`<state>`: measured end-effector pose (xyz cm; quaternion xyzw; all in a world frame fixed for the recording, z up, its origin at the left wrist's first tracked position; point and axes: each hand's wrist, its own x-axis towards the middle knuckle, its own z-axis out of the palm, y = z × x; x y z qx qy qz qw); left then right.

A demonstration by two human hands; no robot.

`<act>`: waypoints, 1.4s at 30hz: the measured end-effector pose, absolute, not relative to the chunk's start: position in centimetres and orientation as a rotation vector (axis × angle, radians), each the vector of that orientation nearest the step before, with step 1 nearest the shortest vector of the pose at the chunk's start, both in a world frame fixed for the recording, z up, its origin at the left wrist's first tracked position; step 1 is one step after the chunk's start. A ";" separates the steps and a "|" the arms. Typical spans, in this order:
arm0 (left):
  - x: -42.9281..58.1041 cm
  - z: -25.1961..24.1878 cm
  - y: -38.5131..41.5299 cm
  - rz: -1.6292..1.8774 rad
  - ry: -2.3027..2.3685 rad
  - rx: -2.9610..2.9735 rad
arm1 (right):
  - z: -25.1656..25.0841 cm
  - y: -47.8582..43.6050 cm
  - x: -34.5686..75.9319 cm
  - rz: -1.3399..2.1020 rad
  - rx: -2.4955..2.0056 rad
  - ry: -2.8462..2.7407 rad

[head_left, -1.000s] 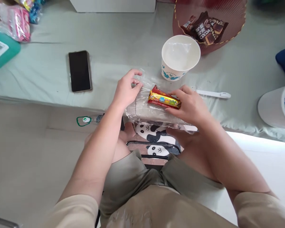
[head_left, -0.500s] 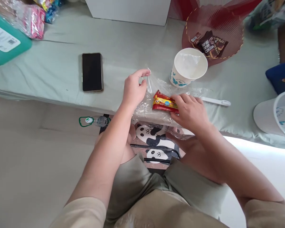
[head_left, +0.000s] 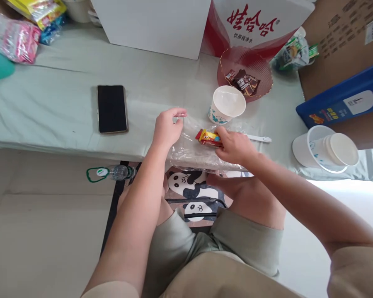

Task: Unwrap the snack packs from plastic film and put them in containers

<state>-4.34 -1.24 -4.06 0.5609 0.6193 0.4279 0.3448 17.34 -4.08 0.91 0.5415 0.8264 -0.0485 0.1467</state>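
Note:
My right hand (head_left: 237,145) is closed around a small red and yellow snack packet (head_left: 207,138), whose left end sticks out past the fingers. The packet is over a clear plastic bag (head_left: 186,152) spread along the table's near edge. On the left, my left hand (head_left: 168,129) has its fingers curled at the bag's upper edge, holding the film. Just beyond my right hand stands a white paper cup (head_left: 228,102) with a blue-green leaf print. A white plastic stick-like utensil (head_left: 259,138) lies to the right, its inner end hidden by my right hand.
A phone (head_left: 112,109) lies on the cloth-covered table (head_left: 65,99). Behind the cup, a pink ribbed bowl (head_left: 265,85) holds brown cocoa packets. Boxes (head_left: 152,25) line the back. A white bucket (head_left: 303,149) with paper cups stands at right; a bottle (head_left: 119,172) is below the edge.
The head view has shifted, bringing more of the back boxes into sight. My right hand has closed around the snack packet and tipped it. My left hand stays at the bag's edge.

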 end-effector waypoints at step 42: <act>-4.6 -3.9 -2.2 1.012 1.471 1.560 | -5.0 -3.2 24.6 -0.700 2.733 2.436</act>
